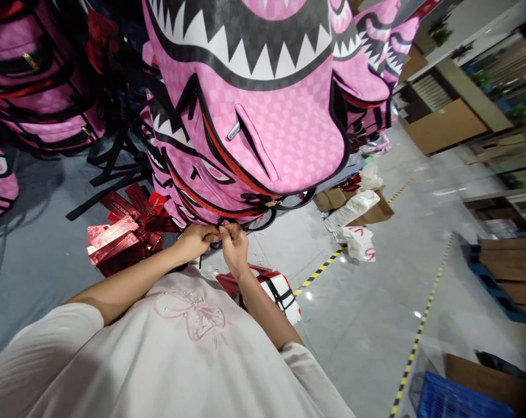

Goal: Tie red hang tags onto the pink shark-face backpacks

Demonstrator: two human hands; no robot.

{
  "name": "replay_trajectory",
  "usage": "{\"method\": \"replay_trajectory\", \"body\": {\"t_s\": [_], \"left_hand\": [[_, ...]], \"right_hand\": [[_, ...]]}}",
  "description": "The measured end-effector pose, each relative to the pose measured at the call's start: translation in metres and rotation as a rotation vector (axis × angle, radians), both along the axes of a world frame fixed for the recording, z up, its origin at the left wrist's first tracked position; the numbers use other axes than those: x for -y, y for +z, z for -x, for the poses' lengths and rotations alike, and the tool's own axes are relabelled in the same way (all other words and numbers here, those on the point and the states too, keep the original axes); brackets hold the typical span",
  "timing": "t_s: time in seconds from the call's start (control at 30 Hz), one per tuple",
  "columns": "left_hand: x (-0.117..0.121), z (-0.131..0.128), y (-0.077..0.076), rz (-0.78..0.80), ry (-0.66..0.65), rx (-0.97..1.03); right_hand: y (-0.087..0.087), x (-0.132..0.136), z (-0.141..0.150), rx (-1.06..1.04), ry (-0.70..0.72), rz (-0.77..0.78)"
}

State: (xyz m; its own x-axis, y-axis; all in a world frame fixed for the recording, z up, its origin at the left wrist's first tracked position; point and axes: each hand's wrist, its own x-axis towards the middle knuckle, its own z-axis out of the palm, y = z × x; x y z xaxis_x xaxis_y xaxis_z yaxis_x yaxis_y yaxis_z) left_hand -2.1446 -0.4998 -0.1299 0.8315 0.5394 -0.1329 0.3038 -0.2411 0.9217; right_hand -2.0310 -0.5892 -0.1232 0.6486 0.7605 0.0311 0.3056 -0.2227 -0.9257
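Close in front of me, a stack of pink backpacks (298,139) with black bands and white shark teeth rises from the table. Its top backpack has a slanted pocket with a small metal zipper pull (234,131). My left hand (194,241) and my right hand (234,247) meet at the near side of a lower backpack, fingertips pinched together and almost touching. Whatever lies between the fingers is too small and hidden to make out. A black handle loop (269,220) hangs just right of my right hand. Left of my left hand lie shiny red tags (123,232) in a pile.
More pink backpacks (36,75) stand at the left on the grey tabletop (49,244), with black straps (110,174) near them. On the floor are a red-and-white package (280,290), cartons with plastic bags (354,215), yellow-black tape (319,270) and a blue crate (458,397).
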Motion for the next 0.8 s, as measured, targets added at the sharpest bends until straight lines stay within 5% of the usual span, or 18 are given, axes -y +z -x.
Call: {"method": "replay_trajectory", "body": {"t_s": [0.07, 0.2, 0.37, 0.5, 0.63, 0.8], "left_hand": [[0.0006, 0.0011, -0.0008, 0.072, 0.011, 0.03], [0.0015, 0.0014, 0.0031, -0.073, 0.152, 0.011], [0.0018, 0.0016, 0.0069, -0.17, 0.045, -0.018], [0.0025, 0.0026, 0.0057, -0.288, 0.117, -0.081], [0.0035, 0.0038, 0.005, -0.291, 0.048, -0.036], [0.0036, 0.0038, 0.0042, -0.295, 0.119, -0.045]], "right_hand": [[0.0014, 0.0003, 0.0009, -0.022, 0.003, 0.007], [0.0046, 0.0006, 0.0011, -0.037, -0.009, 0.0], [0.0054, 0.0002, 0.0017, -0.102, -0.003, -0.021], [0.0053, -0.0007, 0.0021, -0.1, -0.022, -0.04], [0.0061, -0.0011, 0.0017, -0.103, -0.024, -0.046], [0.0083, -0.0013, 0.0031, -0.112, -0.031, -0.041]]}}
